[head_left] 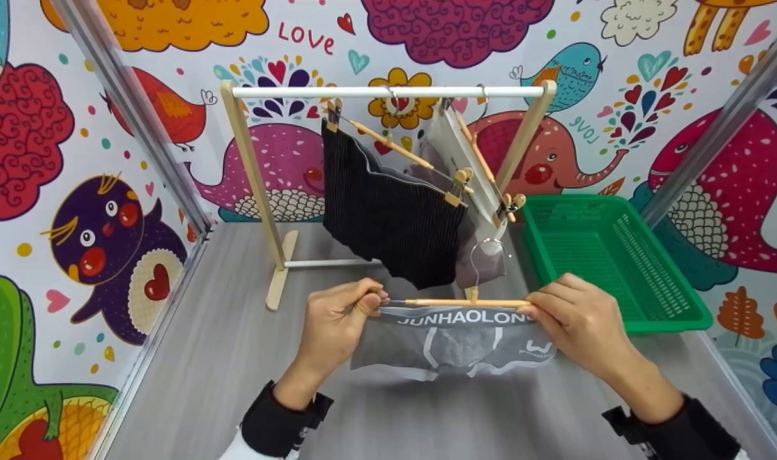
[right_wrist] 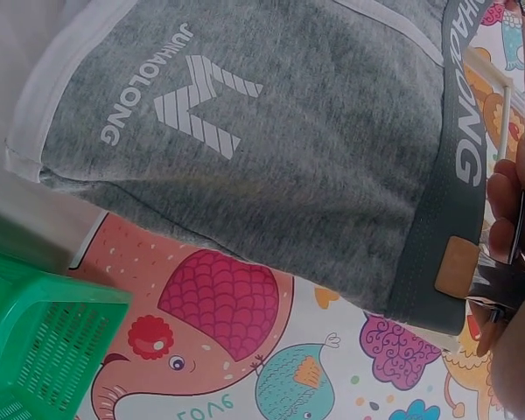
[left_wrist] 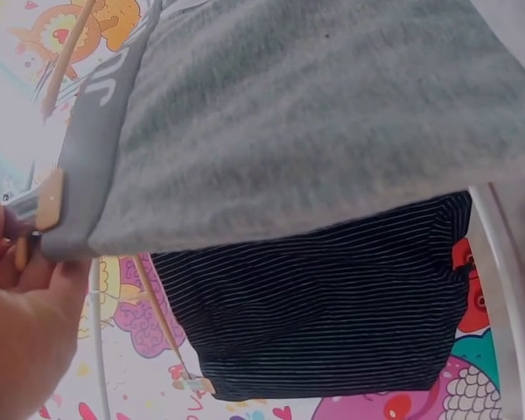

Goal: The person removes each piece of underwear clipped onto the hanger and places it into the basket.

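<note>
Ideally, with left hand and right hand curled round the hanger, hold level; square grey boxers between them.

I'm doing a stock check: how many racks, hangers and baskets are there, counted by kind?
Rack: 1
Hangers: 3 (2 on the rack, 1 held)
Green basket: 1
Total: 5

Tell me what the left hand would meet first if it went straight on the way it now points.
Probably the black striped garment, which hangs ahead of the left hand and the hanger it holds; how much depth lies between them is unclear from the head view.
</note>
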`<state>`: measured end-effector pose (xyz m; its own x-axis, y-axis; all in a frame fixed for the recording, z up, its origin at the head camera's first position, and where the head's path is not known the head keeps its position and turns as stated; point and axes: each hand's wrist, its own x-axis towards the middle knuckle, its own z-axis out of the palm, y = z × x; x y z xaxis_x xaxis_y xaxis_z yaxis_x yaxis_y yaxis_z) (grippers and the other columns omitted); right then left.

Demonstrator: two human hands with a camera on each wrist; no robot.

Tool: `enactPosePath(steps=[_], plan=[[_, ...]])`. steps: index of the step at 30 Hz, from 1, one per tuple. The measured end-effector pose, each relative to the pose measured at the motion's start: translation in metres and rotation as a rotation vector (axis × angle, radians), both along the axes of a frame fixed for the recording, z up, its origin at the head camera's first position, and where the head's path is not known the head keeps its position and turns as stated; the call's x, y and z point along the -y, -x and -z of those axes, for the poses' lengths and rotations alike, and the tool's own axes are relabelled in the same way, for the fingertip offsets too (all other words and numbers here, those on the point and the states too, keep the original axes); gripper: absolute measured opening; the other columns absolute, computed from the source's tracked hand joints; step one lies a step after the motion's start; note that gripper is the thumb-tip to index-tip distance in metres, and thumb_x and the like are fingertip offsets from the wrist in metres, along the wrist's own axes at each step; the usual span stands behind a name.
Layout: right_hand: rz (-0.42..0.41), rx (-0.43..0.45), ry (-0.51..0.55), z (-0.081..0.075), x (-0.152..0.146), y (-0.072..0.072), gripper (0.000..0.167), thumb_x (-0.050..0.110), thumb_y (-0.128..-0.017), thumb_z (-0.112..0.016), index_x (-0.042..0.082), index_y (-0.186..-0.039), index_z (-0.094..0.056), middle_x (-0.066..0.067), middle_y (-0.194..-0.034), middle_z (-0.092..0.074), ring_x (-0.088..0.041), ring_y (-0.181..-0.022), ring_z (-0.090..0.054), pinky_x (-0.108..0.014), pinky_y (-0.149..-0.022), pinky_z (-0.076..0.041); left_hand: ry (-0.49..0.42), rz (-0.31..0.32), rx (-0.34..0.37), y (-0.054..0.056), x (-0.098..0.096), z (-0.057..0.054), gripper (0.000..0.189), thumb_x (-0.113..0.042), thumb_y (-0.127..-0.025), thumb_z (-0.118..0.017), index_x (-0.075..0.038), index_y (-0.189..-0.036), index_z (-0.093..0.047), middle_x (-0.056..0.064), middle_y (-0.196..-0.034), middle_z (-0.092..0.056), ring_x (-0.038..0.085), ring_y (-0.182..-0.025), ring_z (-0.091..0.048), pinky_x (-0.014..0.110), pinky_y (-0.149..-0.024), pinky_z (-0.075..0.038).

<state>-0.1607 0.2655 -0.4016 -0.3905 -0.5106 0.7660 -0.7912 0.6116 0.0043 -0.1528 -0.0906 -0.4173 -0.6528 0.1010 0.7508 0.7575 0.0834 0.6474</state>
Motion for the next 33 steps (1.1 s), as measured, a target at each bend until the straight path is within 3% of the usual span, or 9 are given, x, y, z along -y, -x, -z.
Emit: enactPosePath(steps=[6, 16, 23, 26, 33], plan=[[0.007, 0.043, 0.021, 0.0005, 0.0, -0.0014, 0.047, 0.044, -0.106, -0.061, 0.006, -0.086, -0.08, -0.002, -0.079, -0.074, -0.018, -0.069, -0.055, -0.027, -0.057, -0.044, 0.002, -0.021, -0.029, -0.0003, -0.0004, 0.0005, 0.009, 0.01, -0.087, -0.076, 0.004, -0.093, -0.078, 0.014, -0.085, -0.078, 0.029, -0.069, -0.075, 0.027, -0.06, -0.061], [-0.025, -0.025, -0.009, 0.0023, -0.0008, 0.001, 0.042, 0.04, -0.106, -0.062, 0.007, -0.085, -0.079, -0.001, -0.078, -0.073, -0.016, -0.068, -0.056, -0.027, -0.056, -0.046, 0.018, -0.07, -0.085, -0.001, -0.0007, -0.002, 0.008, 0.01, -0.086, -0.078, 0.002, -0.086, -0.08, 0.013, -0.081, -0.078, 0.024, -0.069, -0.077, 0.023, -0.059, -0.059], [-0.023, 0.001, 0.004, 0.0012, -0.002, -0.0001, 0.042, 0.041, -0.106, -0.061, 0.008, -0.087, -0.079, 0.0, -0.079, -0.073, -0.016, -0.069, -0.055, -0.026, -0.056, -0.045, -0.029, 0.016, -0.043, -0.0018, -0.0004, 0.0003, 0.012, 0.012, -0.086, -0.076, 0.008, -0.097, -0.077, 0.019, -0.083, -0.076, 0.024, -0.07, -0.077, 0.028, -0.057, -0.061], [-0.016, 0.004, 0.003, 0.0009, -0.0025, -0.0005, 0.043, 0.041, -0.106, -0.06, 0.008, -0.087, -0.079, 0.0, -0.079, -0.073, -0.017, -0.069, -0.055, -0.027, -0.057, -0.046, -0.029, 0.024, -0.023, -0.0021, 0.0002, 0.0016, 0.012, 0.014, -0.087, -0.076, 0.009, -0.098, -0.077, 0.017, -0.083, -0.077, 0.021, -0.072, -0.077, 0.029, -0.057, -0.061], [-0.02, 0.023, 0.003, 0.0027, -0.0015, -0.0013, 0.044, 0.042, -0.106, -0.061, 0.007, -0.086, -0.079, 0.0, -0.079, -0.073, -0.017, -0.069, -0.056, -0.027, -0.058, -0.046, 0.026, -0.048, -0.073, 0.0007, 0.0012, -0.0012, 0.012, 0.011, -0.085, -0.078, 0.0, -0.083, -0.08, 0.007, -0.078, -0.078, 0.022, -0.067, -0.076, 0.025, -0.062, -0.061]])
